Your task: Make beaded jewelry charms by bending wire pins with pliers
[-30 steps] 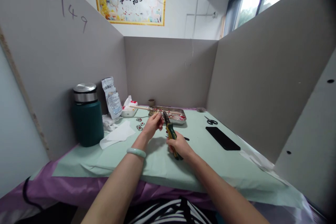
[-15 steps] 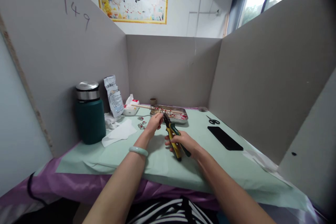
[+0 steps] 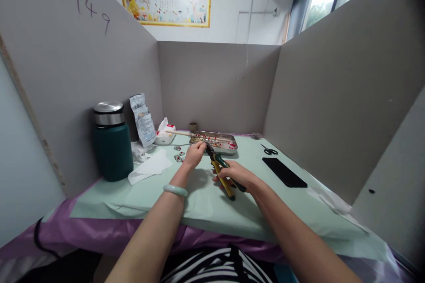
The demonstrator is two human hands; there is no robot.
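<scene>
My right hand (image 3: 237,174) is wrapped round a pair of pliers (image 3: 223,178) with yellow and dark green handles. Their dark jaws point up and left, close to the fingertips of my left hand (image 3: 195,154). That hand is closed in a pinch, and whatever it holds is too small or hidden to name. Just beyond the hands lies a metal tray (image 3: 232,148) containing red and gold-coloured beads, with a thin wooden stick across it. Several small beaded ornaments (image 3: 178,157) rest on the cloth left of my left hand.
At left stand a green thermos (image 3: 113,152), a foil pouch (image 3: 142,119), a tissue pack (image 3: 164,136) and white paper (image 3: 151,167). Scissors (image 3: 269,151) and a black phone-like slab (image 3: 284,172) lie at right. A brown tape roll (image 3: 193,127) sits behind; grey partitions (image 3: 217,84) enclose the table.
The pliers' handles have swung slightly to the right with my right hand. My left hand stays pinched by the jaws, shifted a little left. The view has tilted slightly.
</scene>
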